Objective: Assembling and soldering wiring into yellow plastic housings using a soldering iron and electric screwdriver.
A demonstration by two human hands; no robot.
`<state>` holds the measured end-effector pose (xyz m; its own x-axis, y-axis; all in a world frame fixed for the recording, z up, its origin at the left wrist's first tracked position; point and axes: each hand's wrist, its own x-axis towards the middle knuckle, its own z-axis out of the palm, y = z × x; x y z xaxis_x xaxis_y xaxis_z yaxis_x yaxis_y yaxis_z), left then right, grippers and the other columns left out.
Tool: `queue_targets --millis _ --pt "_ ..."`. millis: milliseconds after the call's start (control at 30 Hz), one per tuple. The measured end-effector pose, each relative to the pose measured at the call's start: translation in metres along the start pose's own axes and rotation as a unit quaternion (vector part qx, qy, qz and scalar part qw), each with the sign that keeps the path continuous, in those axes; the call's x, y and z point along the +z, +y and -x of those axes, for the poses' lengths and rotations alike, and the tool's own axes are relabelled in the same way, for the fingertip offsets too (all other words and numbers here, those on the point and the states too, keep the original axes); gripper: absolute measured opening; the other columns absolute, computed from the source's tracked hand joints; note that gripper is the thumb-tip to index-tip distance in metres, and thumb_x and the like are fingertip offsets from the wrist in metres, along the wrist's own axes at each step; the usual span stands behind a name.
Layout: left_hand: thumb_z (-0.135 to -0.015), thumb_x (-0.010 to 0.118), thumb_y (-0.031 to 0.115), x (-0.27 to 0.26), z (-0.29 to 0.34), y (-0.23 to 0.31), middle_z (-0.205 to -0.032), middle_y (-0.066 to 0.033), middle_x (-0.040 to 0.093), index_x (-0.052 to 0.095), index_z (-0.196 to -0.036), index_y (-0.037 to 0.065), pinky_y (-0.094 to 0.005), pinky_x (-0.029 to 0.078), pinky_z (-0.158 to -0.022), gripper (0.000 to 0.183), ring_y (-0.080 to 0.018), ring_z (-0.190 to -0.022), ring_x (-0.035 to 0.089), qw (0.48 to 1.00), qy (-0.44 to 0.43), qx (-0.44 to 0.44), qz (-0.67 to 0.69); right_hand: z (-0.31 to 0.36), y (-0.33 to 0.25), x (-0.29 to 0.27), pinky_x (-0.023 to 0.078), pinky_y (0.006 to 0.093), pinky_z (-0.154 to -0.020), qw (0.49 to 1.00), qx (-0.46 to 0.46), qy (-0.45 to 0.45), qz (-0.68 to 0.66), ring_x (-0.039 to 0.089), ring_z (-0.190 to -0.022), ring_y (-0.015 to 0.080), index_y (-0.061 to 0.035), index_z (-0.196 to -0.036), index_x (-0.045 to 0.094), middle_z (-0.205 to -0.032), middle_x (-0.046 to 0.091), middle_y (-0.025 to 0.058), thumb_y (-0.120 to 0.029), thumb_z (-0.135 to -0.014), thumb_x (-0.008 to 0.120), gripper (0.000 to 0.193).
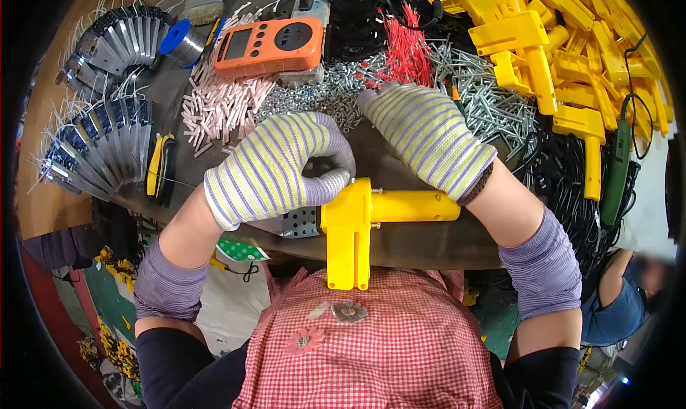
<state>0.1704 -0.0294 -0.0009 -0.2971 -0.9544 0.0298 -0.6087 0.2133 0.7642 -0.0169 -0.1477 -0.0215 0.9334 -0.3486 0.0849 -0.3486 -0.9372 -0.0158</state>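
Note:
A yellow plastic pistol-shaped housing [348,230] lies at the table's front edge, its handle pointing right. Silver screws stick out of its sides, and a perforated metal plate [301,223] shows at its left. My left hand [275,167], in a striped knit glove, is closed in a pinch at the housing's upper end; what its fingertips hold is too small to name. My right hand [427,139], gloved alike, reaches over the housing's handle to the heap of small metal hardware [325,95]. Its fingers are pressed together, and whatever is in them is hidden.
Behind my hands lie pale pink sleeves [221,109], red-sleeved wires [407,48], long screws [493,98] and an orange meter [268,46]. Pliers [158,167], a solder spool [184,43] and fanned metal-plate assemblies [96,148] are left. Yellow housings [572,66] and a green-handled soldering iron [616,170] are right.

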Motion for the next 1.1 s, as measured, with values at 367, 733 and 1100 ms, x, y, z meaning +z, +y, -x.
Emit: queue_targets --millis 367,733,1100 --pt "-0.079 0.071 0.014 0.004 0.018 0.019 -0.085 -0.0115 0.064 0.073 -0.093 0.003 -0.0381 0.051 -0.072 0.018 -0.028 -0.08 0.063 0.992 0.029 0.028 -0.123 0.013 0.002 -0.007 0.053 0.0412 -0.072 0.998 -0.003 0.022 -0.051 0.066 -0.083 0.032 -0.0024 -0.117 0.059 -0.086 0.066 0.0139 -0.01 -0.087 0.056 0.032" --pt "-0.079 0.07 0.008 0.032 0.017 0.018 -0.087 -0.0105 0.063 0.067 -0.088 0.003 -0.0354 0.05 -0.075 0.012 -0.0254 -0.082 0.063 0.987 0.144 -0.059 -0.026 0.058 0.026 -0.04 0.052 0.0226 -0.066 0.745 0.253 -0.05 -0.615 0.06 -0.076 0.0077 -0.0031 -0.119 0.059 -0.089 0.062 0.0012 -0.007 -0.082 0.067 0.038" --pt "-0.077 0.07 0.017 0.027 -0.051 -0.015 -0.086 -0.011 0.063 0.069 -0.085 0.007 -0.0428 0.049 -0.072 0.013 -0.0309 -0.082 0.062 0.957 0.122 0.096 -0.245 0.079 0.022 -0.041 0.053 0.0247 -0.067 0.745 0.235 -0.118 -0.613 0.061 -0.076 0.0096 -0.002 -0.117 0.06 -0.091 0.064 0.0046 -0.005 -0.076 0.073 0.044"
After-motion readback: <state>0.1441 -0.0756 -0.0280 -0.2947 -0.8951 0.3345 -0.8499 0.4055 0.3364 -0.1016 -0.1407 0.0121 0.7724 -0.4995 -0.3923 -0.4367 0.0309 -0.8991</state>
